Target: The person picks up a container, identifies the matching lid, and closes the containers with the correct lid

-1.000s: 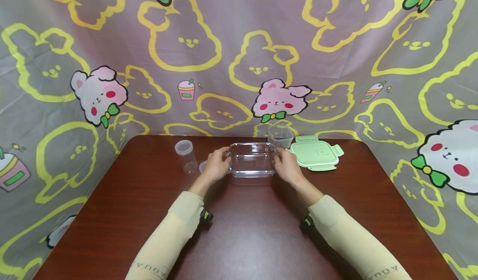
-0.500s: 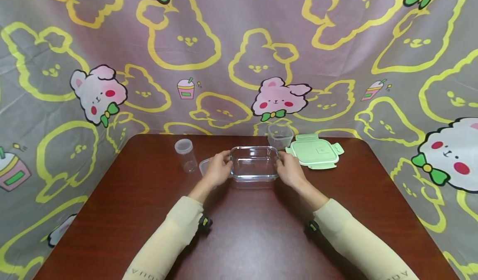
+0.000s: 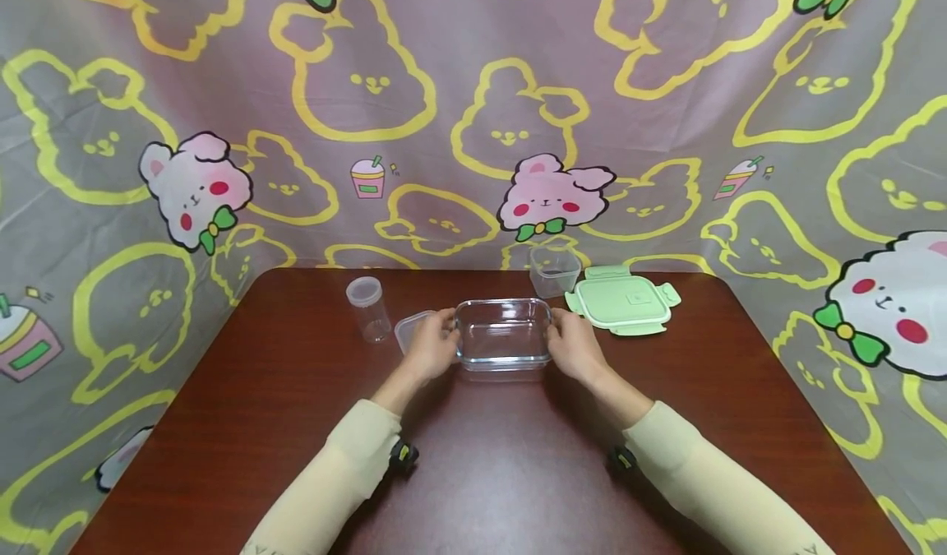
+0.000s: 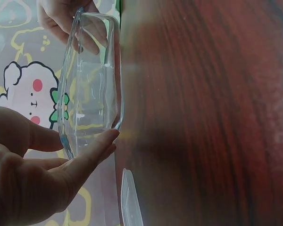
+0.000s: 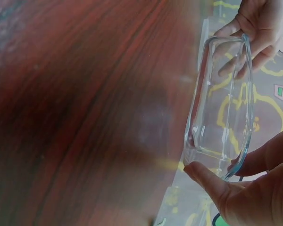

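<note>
Both hands hold a rectangular clear glass food container (image 3: 503, 343) by its two short ends, over the middle of the table. My left hand (image 3: 431, 345) grips its left end and my right hand (image 3: 577, 345) its right end. Both wrist views show the glass walls (image 4: 92, 89) between thumb and fingers, with the opposite hand at the far end. Whether its base touches the table, I cannot tell. A translucent lid (image 3: 406, 330) lies just left of my left hand, which partly hides it. Right of my right hand lies a light green lid (image 3: 625, 302) with side flaps.
A clear round jar (image 3: 373, 325) with a whitish cap stands at the left. Behind the glass container, a clear plastic tub (image 3: 555, 274) sits near the table's back edge. A patterned cloth (image 3: 444, 62) hangs around the brown table (image 3: 503, 473).
Both hands have brought the glass container a short way toward the person. More of the translucent lid now shows beside my left hand. The jar, tub and green lid stayed put.
</note>
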Tool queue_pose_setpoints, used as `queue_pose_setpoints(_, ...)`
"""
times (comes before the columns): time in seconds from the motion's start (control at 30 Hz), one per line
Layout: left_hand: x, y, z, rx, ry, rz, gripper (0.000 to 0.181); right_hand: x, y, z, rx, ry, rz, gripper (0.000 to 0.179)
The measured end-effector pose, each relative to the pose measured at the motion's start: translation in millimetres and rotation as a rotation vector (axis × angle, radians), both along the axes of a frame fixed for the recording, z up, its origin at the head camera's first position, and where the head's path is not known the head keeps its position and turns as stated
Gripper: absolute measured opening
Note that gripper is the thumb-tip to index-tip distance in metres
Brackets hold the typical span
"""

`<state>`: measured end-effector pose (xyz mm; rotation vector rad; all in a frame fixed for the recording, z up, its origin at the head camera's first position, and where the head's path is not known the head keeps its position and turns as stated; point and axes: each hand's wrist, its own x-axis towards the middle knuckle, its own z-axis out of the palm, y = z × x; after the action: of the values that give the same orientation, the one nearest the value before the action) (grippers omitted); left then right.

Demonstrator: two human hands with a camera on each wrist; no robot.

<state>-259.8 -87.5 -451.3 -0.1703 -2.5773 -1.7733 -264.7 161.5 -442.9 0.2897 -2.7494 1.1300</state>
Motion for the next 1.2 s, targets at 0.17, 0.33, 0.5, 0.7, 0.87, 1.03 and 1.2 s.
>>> queue_pose_setpoints(0.17, 5.8, 0.3, 0.4, 0.016, -0.011, -0.004, 0.05, 4.3, 0.8, -1.6, 0.013, 0.005, -0.005, 0.015)
queue_pose_setpoints(0.33, 10.6, 2.0, 0.6, 0.01, -0.005, 0.001, 0.048, 8.6, 2.1, -4.2, 0.029, 0.034, -0.004, 0.016)
queue_pose_setpoints(0.5, 13.2, 2.9, 0.1, -0.032, 0.027, 0.008, 0.046, 11.0, 3.1, -5.2, 0.037, 0.039, -0.003, 0.015)
queue_pose_setpoints(0.7, 15.7, 2.7, -0.1, -0.044, 0.035, 0.005, 0.045, 12.7, 2.8, -7.2, 0.03, 0.016, -0.002, 0.014)
queue_pose_setpoints(0.87, 17.0, 2.4, -1.7, -0.07, 0.052, 0.01, 0.045, 13.1, 3.0, -10.1, 0.019, 0.011, 0.0, 0.018)
queue_pose_setpoints(1.03, 17.1, 2.3, -3.9, -0.093, 0.067, 0.017, 0.044, 14.3, 3.1, -11.9, 0.009, 0.004, 0.001, 0.018)
queue_pose_setpoints(1.2, 17.2, 2.2, -5.2, -0.136, 0.094, 0.023, 0.043, 16.5, 2.7, -12.3, 0.001, -0.002, 0.001, 0.014)
